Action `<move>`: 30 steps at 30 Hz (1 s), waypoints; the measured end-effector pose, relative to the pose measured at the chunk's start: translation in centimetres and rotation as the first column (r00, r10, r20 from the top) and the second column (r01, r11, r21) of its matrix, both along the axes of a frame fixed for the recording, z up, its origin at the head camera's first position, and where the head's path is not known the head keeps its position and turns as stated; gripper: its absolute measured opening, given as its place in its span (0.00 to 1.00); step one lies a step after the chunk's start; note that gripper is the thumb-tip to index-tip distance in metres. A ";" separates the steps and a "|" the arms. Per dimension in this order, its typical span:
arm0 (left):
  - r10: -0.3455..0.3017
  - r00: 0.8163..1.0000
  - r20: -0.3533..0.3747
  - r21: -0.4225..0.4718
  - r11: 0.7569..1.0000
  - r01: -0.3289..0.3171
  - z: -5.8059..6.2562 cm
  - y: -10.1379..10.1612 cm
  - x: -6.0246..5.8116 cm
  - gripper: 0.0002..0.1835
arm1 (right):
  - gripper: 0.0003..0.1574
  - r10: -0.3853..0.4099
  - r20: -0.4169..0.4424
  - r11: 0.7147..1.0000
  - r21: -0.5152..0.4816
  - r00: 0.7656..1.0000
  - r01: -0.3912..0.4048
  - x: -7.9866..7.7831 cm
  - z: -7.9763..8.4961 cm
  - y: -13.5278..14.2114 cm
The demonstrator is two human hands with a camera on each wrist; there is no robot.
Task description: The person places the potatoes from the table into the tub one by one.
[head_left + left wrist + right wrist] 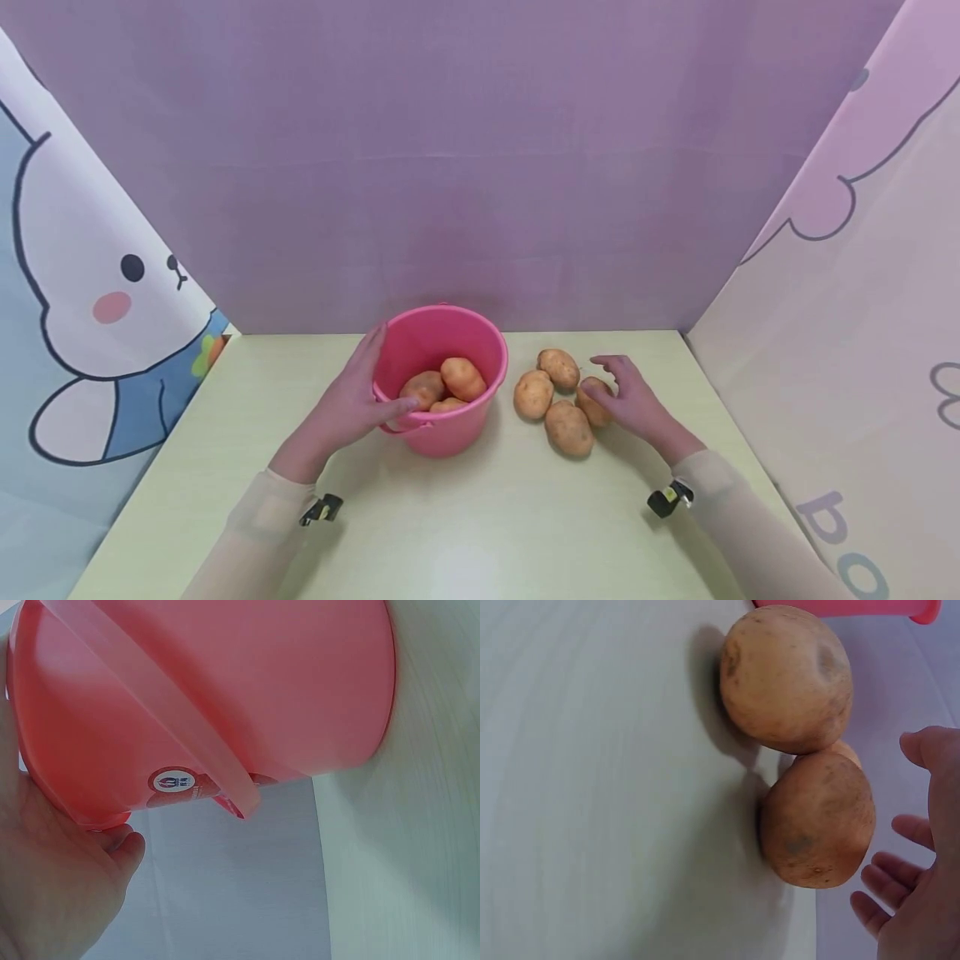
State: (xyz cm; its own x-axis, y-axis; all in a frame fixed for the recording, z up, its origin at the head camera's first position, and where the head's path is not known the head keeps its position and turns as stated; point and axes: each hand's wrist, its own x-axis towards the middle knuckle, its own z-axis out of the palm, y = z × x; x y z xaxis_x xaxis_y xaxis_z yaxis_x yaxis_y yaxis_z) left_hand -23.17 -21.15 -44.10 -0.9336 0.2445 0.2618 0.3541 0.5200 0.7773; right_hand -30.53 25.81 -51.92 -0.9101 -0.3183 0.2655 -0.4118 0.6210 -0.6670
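Note:
A pink bucket [448, 435] stands upright on the table, with three potatoes [462, 379] showing inside it. My left hand [341, 412] holds the bucket by its near left rim, thumb over the edge and fingers along the outer side. In the left wrist view the bucket's handle [172, 720] hangs down across its wall. To the right of the bucket, several loose potatoes [568, 430] lie in a close group. My right hand [633, 404] hovers at the rightmost potato [817, 821], its fingers spread and holding nothing; the thumb overlaps that potato in the head view.
The pale table [480, 517] runs back to a purple cloth wall [480, 167]. A panel with a cartoon rabbit [105, 292] borders the left side, and a light printed panel [847, 350] borders the right. A small black device [670, 498] sits at the right wrist.

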 end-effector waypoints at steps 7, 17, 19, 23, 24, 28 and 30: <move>0.016 1.000 0.002 -0.017 1.000 -0.016 -0.1 -0.1 -0.1 0.66 | 0.46 -0.030 0.093 0.999 -0.010 0.995 0.031 0.5 -0.6 0.2; 0.034 0.999 0.000 -0.043 0.998 -0.034 -0.2 -0.1 0.0 0.65 | 0.55 -0.053 0.217 0.997 -0.044 0.975 0.064 0.9 -1.2 0.2; 0.024 1.000 -0.006 -0.033 0.999 -0.024 -0.2 -0.2 -0.1 0.65 | 0.56 -0.063 0.248 0.995 -0.056 0.967 0.080 0.9 -1.4 0.1; 0.018 1.000 -0.014 -0.032 0.999 -0.019 -0.3 -0.3 -0.2 0.65 | 0.57 -0.079 0.280 0.993 -0.064 0.957 0.101 0.8 -1.9 -0.1; 0.019 1.000 -0.016 -0.034 0.999 -0.019 -0.3 -0.3 -0.2 0.65 | 0.57 -0.086 0.283 0.992 -0.064 0.955 0.108 0.8 -2.0 -0.2; 0.016 1.000 -0.016 -0.030 0.999 -0.017 -0.3 -0.4 -0.2 0.65 | 0.57 -0.091 0.271 0.991 -0.069 0.958 0.114 0.8 -2.3 -0.5; 0.014 1.000 -0.017 -0.027 1.000 -0.015 -0.2 -0.4 -0.2 0.65 | 0.56 -0.092 0.267 0.990 -0.075 0.959 0.116 0.8 -2.4 -0.6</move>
